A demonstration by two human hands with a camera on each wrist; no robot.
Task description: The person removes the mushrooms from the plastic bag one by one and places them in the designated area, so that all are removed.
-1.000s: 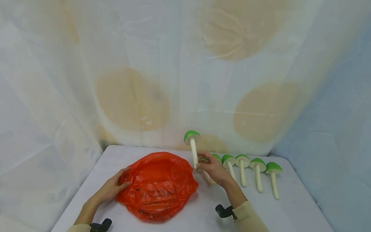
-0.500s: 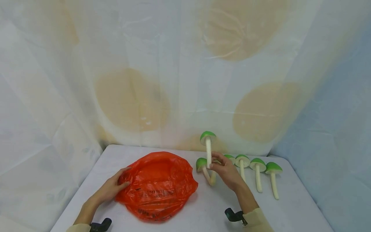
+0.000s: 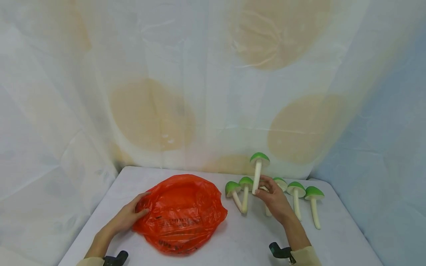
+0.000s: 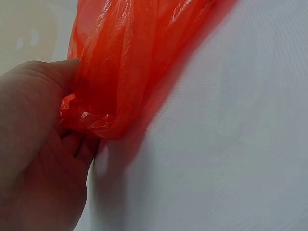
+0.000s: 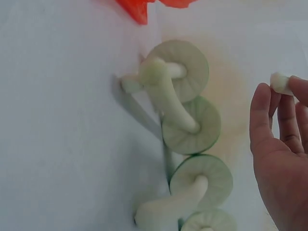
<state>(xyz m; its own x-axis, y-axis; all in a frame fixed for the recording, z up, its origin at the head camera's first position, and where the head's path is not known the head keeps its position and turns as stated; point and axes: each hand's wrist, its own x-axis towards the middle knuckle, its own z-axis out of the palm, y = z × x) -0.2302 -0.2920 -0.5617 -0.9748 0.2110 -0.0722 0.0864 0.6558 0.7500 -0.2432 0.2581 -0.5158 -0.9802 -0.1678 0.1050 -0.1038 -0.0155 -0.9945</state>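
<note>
Mushroom upright above right grip, stem base pinched (left grip clutching orange bag)

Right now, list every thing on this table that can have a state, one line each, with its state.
Orange plastic bag: lying crumpled on the table, its edge pinched by the left hand.
Raised mushroom: upright, off the table, stem end pinched by the right hand.
Two mushrooms left of that hand: lying on the table, stems crossing.
Mushrooms right of it: lying in a row, caps toward the wall.
</note>
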